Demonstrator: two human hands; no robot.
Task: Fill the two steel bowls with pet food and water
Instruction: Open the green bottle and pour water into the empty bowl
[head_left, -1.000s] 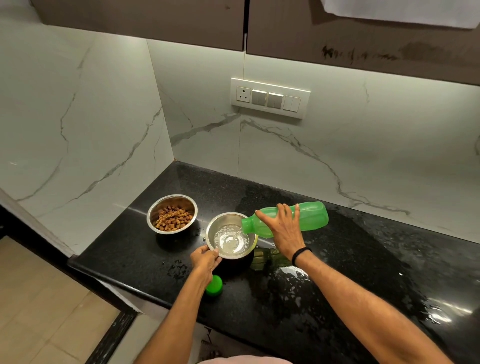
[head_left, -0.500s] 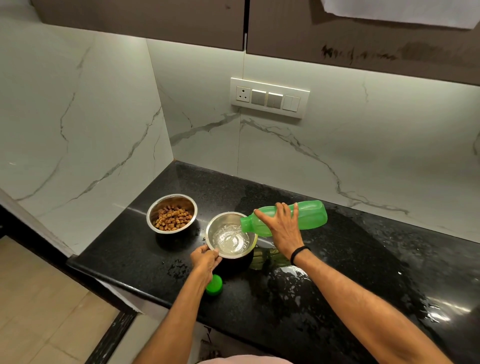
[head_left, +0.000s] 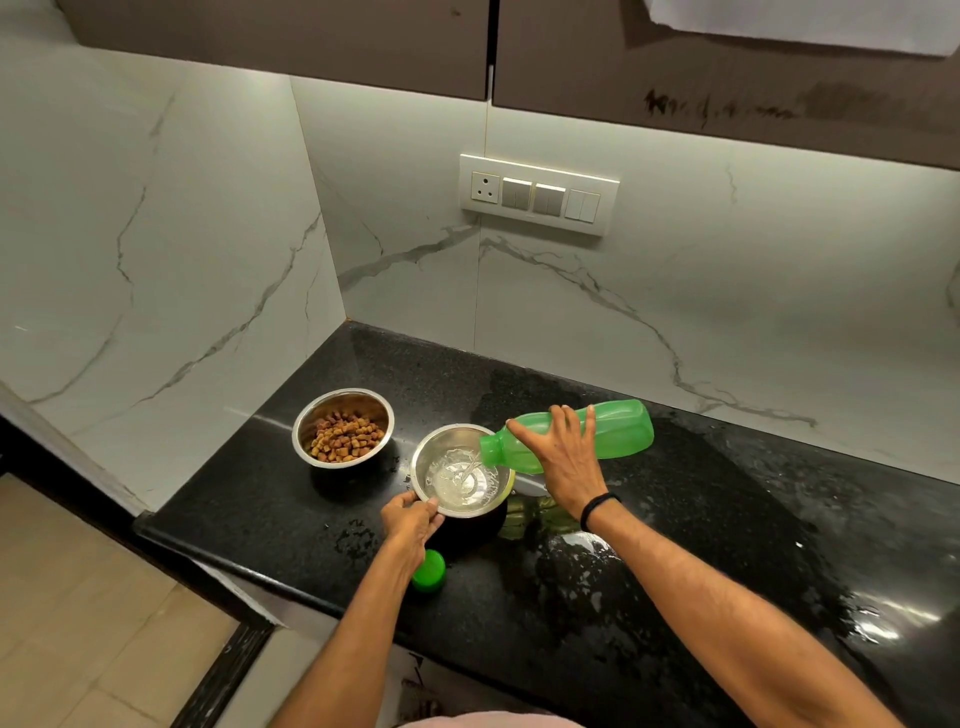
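Two steel bowls stand on the black counter. The left bowl (head_left: 311, 447) holds brown pet food kibble (head_left: 345, 436). The right bowl (head_left: 431, 452) has water in its bottom, and a thin stream runs into it. My right hand (head_left: 563, 457) grips a green plastic bottle (head_left: 618, 428), tipped on its side with its open mouth over the right bowl's rim. My left hand (head_left: 410, 522) pinches that bowl's near-left rim. The bottle's green cap (head_left: 429, 571) lies on the counter just below my left wrist.
The black granite counter (head_left: 675, 597) is wet with splashes right of the bowls. Its front edge drops to a tiled floor (head_left: 78, 623) at the left. Marble walls close the corner behind, with a switch panel (head_left: 537, 193) and brown cabinets above.
The bottle's mouth has dipped slightly lower and left over the bowl, and the water level has risen a little. My left hand has stayed on the rim.
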